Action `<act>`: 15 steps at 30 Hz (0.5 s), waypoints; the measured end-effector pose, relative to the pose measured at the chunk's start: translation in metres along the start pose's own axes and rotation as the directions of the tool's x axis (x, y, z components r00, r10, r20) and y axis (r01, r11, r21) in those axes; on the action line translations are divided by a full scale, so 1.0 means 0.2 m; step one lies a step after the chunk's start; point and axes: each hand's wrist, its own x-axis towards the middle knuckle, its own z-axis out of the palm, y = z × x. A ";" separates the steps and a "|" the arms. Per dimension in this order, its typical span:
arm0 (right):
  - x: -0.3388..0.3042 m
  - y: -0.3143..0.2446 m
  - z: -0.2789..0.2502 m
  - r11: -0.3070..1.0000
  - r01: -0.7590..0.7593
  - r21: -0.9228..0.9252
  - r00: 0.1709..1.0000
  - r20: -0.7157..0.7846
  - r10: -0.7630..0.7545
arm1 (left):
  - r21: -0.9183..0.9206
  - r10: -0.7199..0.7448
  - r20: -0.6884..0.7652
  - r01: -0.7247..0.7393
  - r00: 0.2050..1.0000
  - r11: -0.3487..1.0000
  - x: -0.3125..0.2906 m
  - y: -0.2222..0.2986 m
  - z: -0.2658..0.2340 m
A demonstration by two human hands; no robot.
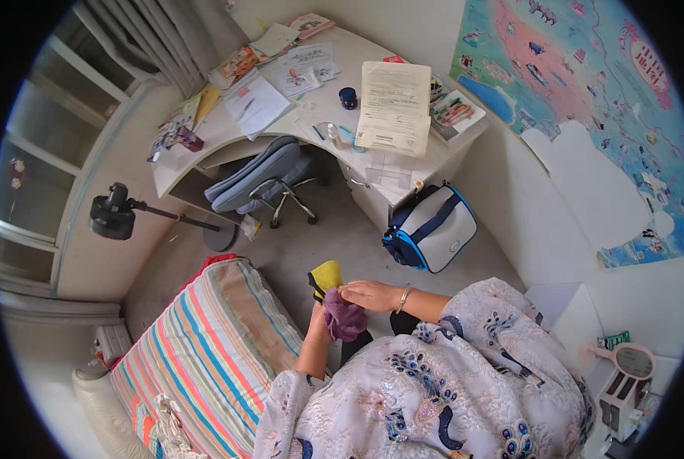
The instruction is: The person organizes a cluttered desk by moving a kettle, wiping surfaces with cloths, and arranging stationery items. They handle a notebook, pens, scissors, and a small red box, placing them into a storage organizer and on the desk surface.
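Note:
In front of my body, my left hand point(317, 312) is closed around the lower end of a yellow-and-black cloth point(326, 276), which sticks up beyond it. A crumpled purple cloth point(345, 316) hangs against that hand and hides most of its fingers. From the right comes my right hand point(369, 294), a bracelet at its wrist. Its fingers lie close together over the top of the purple cloth, where the two cloths meet. The thumb is hard to make out.
A striped bed point(204, 344) lies at left. Ahead stand a curved desk point(334, 103) with papers, a blue-grey chair point(257, 180) and a black lamp-like stand point(175, 217). A grey-and-blue bag point(441, 229) sits on the floor. At lower right is a small mirror point(634, 361).

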 end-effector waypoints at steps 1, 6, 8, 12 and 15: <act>0.03 0.05 0.01 0.998 0.030 -0.056 0.999 -0.031 -0.032 | 0.009 -0.025 -0.004 0.025 1.000 1.000 0.03 0.00 -0.03; 0.14 0.07 -0.02 0.972 -0.087 0.220 0.966 -0.219 0.136 | -0.035 -0.179 0.019 0.179 0.984 0.983 0.17 0.25 -0.02; 0.18 0.05 -0.06 0.916 0.001 0.402 0.923 -0.352 0.154 | 0.020 -0.071 0.167 0.069 0.983 0.997 0.26 0.32 -0.06; 0.26 0.14 -0.17 0.837 -0.104 0.538 0.721 -0.539 0.436 | -0.106 -0.093 0.263 0.125 0.960 0.986 0.41 0.43 -0.13; 0.26 0.09 -0.25 0.696 -0.135 0.705 0.668 -0.454 0.589 | -0.078 -0.110 0.461 0.163 0.881 0.984 0.66 0.40 -0.33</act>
